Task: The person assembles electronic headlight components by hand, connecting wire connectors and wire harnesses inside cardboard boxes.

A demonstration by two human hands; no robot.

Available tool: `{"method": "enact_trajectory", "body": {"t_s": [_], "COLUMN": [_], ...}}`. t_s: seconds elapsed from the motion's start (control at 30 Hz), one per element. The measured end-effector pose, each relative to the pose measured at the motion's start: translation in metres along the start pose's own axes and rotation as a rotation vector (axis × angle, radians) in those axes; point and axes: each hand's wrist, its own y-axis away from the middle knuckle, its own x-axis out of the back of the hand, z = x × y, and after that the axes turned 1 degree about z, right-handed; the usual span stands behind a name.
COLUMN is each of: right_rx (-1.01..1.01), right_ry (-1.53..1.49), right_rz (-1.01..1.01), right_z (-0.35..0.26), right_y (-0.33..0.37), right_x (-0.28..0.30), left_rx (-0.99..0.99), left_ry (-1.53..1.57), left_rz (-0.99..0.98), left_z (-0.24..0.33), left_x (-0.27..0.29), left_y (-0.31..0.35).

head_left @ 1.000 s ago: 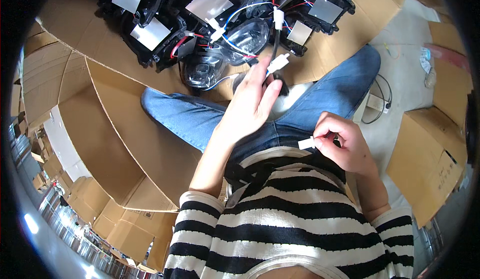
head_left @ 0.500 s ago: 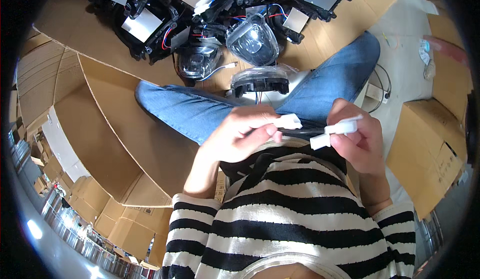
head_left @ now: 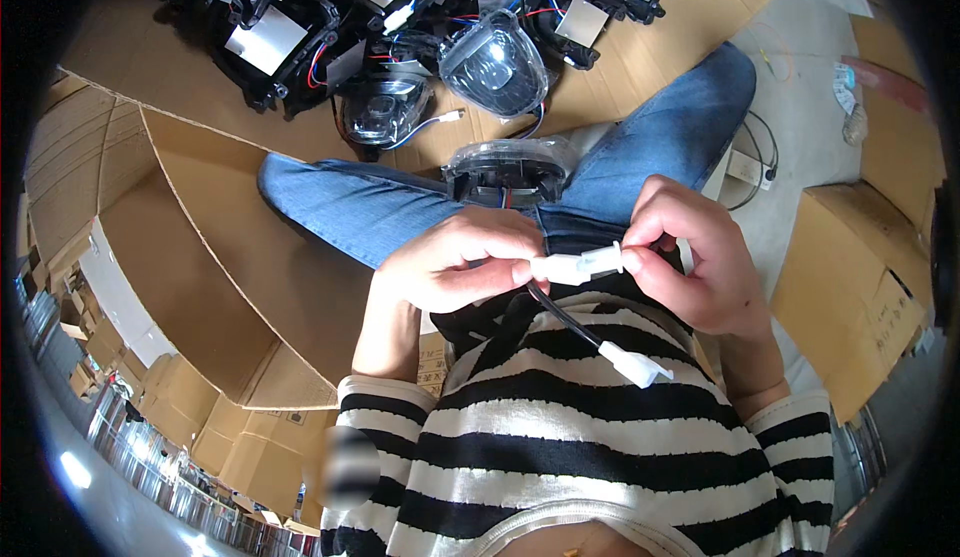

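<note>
My left hand point(head_left: 462, 262) pinches a white plastic connector point(head_left: 562, 269) between thumb and fingers. From the other side my right hand point(head_left: 697, 262) grips a translucent white connector point(head_left: 604, 258) by its end. The two pieces meet end to end in front of my waist; how deeply one sits in the other I cannot tell. From below my left fingers a short black cable point(head_left: 565, 313) hangs, with another white connector point(head_left: 635, 365) loose at its tip over my striped shirt. Between my legs, just beyond my hands, a clear-covered lamp unit point(head_left: 508, 170) rests with wires coming out.
Ahead, several black lamp housings with silver plates point(head_left: 268, 41) and clear-lensed lamps point(head_left: 494, 65) lie with coloured wires on cardboard point(head_left: 660, 62). An open carton point(head_left: 215, 247) stands at my left. Another cardboard box point(head_left: 850, 287) and a black cord point(head_left: 768, 162) are at my right.
My right hand has moved left and its connector now meets the one in my left hand. Another connector, formerly at my right hand, now dangles on the black cable.
</note>
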Motion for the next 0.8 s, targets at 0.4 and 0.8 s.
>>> {"method": "enact_trajectory", "body": {"t_s": [0.4,0.8], "right_rx": [0.027,-0.018], "right_ry": [0.201,-0.089], "right_rz": [-0.010,0.185], "right_z": [-0.002,-0.013], "right_y": [-0.002,0.015], "right_x": [-0.007,0.024], "left_rx": [0.001,0.142], "left_ry": [-0.183,0.183], "left_rz": [0.020,0.439], "left_z": [0.005,-0.001], "left_x": [-0.002,-0.009], "left_y": [0.000,0.021]}}
